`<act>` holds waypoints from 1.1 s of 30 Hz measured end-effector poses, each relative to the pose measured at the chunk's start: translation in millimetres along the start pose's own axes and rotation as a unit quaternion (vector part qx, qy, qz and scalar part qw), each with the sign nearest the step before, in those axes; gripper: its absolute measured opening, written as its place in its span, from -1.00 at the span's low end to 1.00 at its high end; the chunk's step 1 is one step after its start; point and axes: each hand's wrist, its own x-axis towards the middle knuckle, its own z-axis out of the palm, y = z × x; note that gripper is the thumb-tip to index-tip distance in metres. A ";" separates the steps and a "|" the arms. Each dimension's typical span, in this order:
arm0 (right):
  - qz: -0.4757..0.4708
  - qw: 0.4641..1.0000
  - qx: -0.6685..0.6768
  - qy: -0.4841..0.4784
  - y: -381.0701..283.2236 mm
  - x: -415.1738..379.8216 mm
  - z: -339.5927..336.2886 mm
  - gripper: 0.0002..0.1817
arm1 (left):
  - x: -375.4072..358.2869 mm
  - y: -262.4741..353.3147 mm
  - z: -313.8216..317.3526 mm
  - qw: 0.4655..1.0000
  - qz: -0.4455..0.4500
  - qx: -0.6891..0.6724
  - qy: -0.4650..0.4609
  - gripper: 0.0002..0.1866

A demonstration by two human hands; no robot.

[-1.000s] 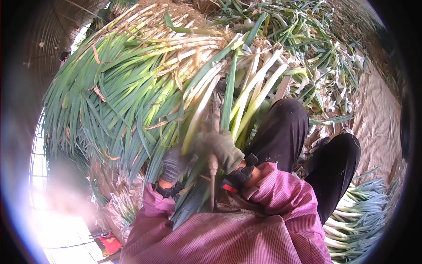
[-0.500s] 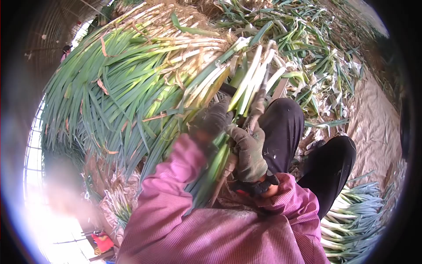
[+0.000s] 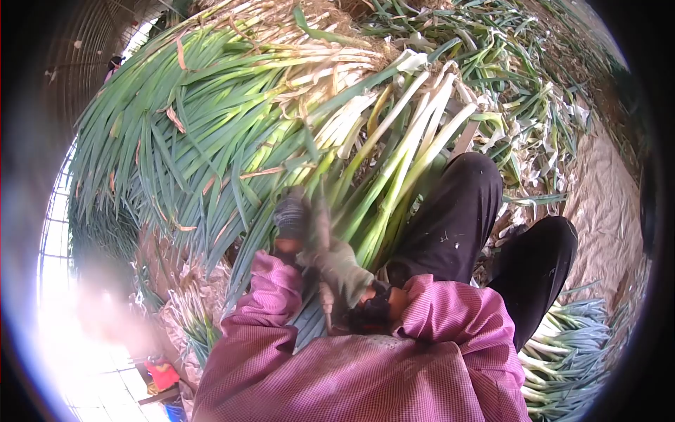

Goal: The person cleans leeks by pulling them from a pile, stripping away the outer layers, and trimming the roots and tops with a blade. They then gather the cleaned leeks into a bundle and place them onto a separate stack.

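My left hand [image 3: 291, 214], in a dark glove, is smeared by motion over the leaves of the big pile of long green onions [image 3: 190, 133]. Close beside it, my right hand [image 3: 341, 271], in a grey-green glove, is closed round a long, thin stick-like tool [image 3: 321, 221] wrapped in brown material. The tool points up and away from me, and its upper end is blurred. Several peeled-looking green onions [image 3: 404, 165] lie between the hands and my knee, pale ends pointing away; their leaf ends pass behind my right hand.
Stripped leaves and peelings [image 3: 492, 84] are heaped at the far right. My bent knees [image 3: 457, 211] are right of the hands. Cleaned green onions [image 3: 562, 359] lie at lower right beside a brown sheet [image 3: 598, 204]. A smaller bunch [image 3: 193, 316] lies at lower left.
Both hands have moved left and toward me, the right one bringing the tool along. The pale-stalked green onions between them now lie spread out, clear of the right hand along most of their length.
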 end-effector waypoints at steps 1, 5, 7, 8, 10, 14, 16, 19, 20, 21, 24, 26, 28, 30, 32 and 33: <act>0.019 1.000 -0.004 0.008 2.3 4.0 4.9 -0.55 | -1.4 -2.3 -1.4 1.000 0.014 0.008 0.005 -0.64; 0.004 0.997 0.070 0.041 -3.0 2.8 10.9 -0.35 | 2.8 -14.0 12.7 0.986 0.087 0.139 0.012 -0.74; 0.069 0.997 0.025 0.023 -19.8 -14.3 10.8 -0.44 | -1.2 -8.2 5.7 0.988 0.060 0.138 -0.044 -0.70; 0.100 0.995 0.002 0.013 -28.5 -23.1 10.4 -0.48 | -3.5 -2.3 -0.5 0.987 0.048 0.139 -0.072 -0.69; 0.072 0.997 0.009 0.011 -19.6 -19.5 14.2 -0.49 | -18.1 19.4 -15.0 0.994 0.015 0.101 -0.025 -0.66; 0.035 0.999 0.024 0.009 -6.4 -15.0 17.6 -0.50 | -22.0 12.0 -6.5 0.993 -0.001 0.116 -0.010 -0.64; 0.020 1.000 0.022 0.006 -5.4 -19.1 16.3 -0.51 | -13.6 4.4 -6.3 0.996 -0.011 0.078 -0.038 -0.64; -0.003 0.999 0.031 0.006 -3.5 -25.2 12.9 -0.52 | -3.7 -25.5 14.1 0.998 0.013 0.051 -0.021 -0.61; -0.004 0.999 0.037 0.008 -3.0 -27.1 11.3 -0.52 | -0.5 -26.5 12.4 0.998 0.027 0.048 -0.008 -0.60; 0.013 0.999 0.047 0.002 -2.5 -23.6 7.2 -0.54 | 3.6 -29.0 8.3 0.998 0.033 0.040 -0.034 -0.61; 0.049 0.995 0.081 -0.015 0.6 -16.8 -3.0 -0.59 | 24.4 -24.8 -10.5 0.986 0.037 0.064 -0.151 -0.60; 0.054 0.992 0.113 -0.024 1.2 -17.7 -7.0 -0.62 | 42.5 -14.5 -20.2 0.951 0.023 0.139 -0.276 -0.55; 0.036 0.996 0.075 -0.015 -4.5 -20.3 -13.9 -0.62 | 44.1 -1.2 -24.2 0.948 0.002 0.158 -0.278 -0.54; 0.024 0.997 0.078 -0.003 -9.3 -20.7 -20.8 -0.61 | 31.9 10.9 -30.7 0.949 -0.009 0.160 -0.271 -0.53; 0.018 0.992 0.121 0.007 -10.5 -20.7 -25.1 -0.61 | 20.5 -12.6 -20.6 0.964 0.057 0.013 -0.258 -0.60; 0.015 0.993 0.116 0.005 -7.7 -17.5 -26.1 -0.61 | 14.2 -15.6 -21.9 0.963 0.088 -0.063 -0.248 -0.63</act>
